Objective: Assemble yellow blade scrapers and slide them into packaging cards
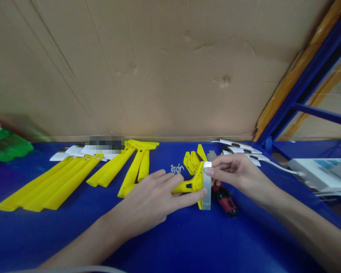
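My left hand [156, 195] is wrapped over the handle of a yellow scraper [184, 186], its index finger stretched to the scraper's head. A flat silvery metal blade [206, 195] lies along that head, upright in view. At the blade's upper end, my right hand [235, 170] pinches it between thumb and fingers. Just behind the head are several small yellow plates [191, 162] and grey metal blades [211, 154], partly hidden. A pile of small screws [176, 168] sits beyond my left hand. Below my right fingers lies a red and black screwdriver [226, 201], its tip hidden.
Several yellow handles [59, 182] lie at the left on the blue table [170, 242], beside white packets [74, 150]. More yellow scraper parts [135, 163] lie mid-table. White packets [241, 146] and a white device with a cable [315, 174] are at right. Cardboard [170, 76] stands behind.
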Demonstrator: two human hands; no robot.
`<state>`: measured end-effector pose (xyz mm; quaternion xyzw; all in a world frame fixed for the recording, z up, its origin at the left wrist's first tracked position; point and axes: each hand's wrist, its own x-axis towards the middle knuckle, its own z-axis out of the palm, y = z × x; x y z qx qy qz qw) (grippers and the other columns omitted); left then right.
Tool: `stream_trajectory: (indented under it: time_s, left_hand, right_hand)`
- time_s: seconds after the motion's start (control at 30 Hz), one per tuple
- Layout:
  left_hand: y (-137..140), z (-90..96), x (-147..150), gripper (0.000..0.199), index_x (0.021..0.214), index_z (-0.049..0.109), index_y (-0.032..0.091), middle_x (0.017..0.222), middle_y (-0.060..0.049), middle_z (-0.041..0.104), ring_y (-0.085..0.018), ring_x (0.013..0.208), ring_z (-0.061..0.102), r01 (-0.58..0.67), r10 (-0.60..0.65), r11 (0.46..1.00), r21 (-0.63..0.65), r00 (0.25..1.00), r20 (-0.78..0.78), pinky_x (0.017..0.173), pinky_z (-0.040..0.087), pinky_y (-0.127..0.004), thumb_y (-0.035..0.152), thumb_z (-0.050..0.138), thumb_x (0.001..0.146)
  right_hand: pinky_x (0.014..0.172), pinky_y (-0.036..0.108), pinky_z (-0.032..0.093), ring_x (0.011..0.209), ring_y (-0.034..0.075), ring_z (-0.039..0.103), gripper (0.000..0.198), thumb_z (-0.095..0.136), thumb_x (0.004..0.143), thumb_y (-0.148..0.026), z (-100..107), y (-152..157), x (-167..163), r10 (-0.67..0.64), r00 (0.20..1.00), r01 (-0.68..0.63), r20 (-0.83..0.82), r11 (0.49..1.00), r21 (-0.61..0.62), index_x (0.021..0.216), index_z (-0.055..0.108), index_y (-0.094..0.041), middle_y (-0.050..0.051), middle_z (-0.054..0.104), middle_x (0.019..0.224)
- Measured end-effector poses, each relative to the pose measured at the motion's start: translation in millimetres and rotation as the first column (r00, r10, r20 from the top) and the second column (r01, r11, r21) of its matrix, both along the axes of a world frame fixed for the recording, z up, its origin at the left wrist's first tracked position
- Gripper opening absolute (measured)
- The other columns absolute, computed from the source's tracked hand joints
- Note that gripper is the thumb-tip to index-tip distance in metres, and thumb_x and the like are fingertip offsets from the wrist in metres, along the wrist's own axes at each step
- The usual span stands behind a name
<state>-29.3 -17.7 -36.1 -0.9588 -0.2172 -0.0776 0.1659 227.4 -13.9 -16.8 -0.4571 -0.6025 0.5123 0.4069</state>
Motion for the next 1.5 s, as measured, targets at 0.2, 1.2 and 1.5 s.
stream_trajectory:
  time_s: [0.2, 1.2, 1.5]
  left_hand:
    - [3.1, 8.0, 0.2, 0.087, 0.157, 0.045, 0.036, 0.105, -0.004, 0.068, -0.023, 0.084, 0.065, -0.036, 0.036, 0.999, 0.005, 0.999, -0.017, 0.080, 0.057, -0.040, -0.010, 0.043, 0.083]
    - [10.6, 23.4, -26.7, 0.069, 0.153, 0.052, 0.033, 0.111, -0.007, 0.069, -0.029, 0.089, 0.074, -0.333, 0.334, 0.937, -0.103, 0.943, -0.018, 0.075, 0.062, -0.047, -0.002, 0.051, 0.094]
    - [10.4, 13.2, -22.1, 0.073, 0.152, 0.052, 0.035, 0.110, -0.004, 0.069, -0.025, 0.088, 0.072, -0.286, 0.286, 0.955, -0.079, 0.958, -0.009, 0.076, 0.059, -0.040, -0.005, 0.049, 0.091]
  right_hand:
    - [0.053, 0.026, 0.049, 0.053, 0.013, 0.062, 0.030, 0.093, 0.070, -0.044, 1.8, 8.3, -5.7, -0.006, 0.999, 0.002, 0.042, 0.996, 0.089, 0.066, 0.073, -0.021, 0.000, 0.070, 0.059]
    - [0.075, 0.034, 0.061, 0.078, 0.023, 0.080, 0.023, 0.060, 0.088, -0.014, -16.6, 54.9, 4.1, -0.456, 0.574, -0.040, 0.680, 0.814, 0.580, 0.099, 0.080, -0.019, 0.007, 0.085, 0.089]
    - [0.084, 0.034, 0.061, 0.097, 0.028, 0.081, 0.029, 0.072, 0.080, -0.018, -17.2, 69.5, 8.1, -0.367, 0.405, -0.179, 0.837, 0.866, 0.466, 0.108, 0.082, -0.021, 0.007, 0.086, 0.102]
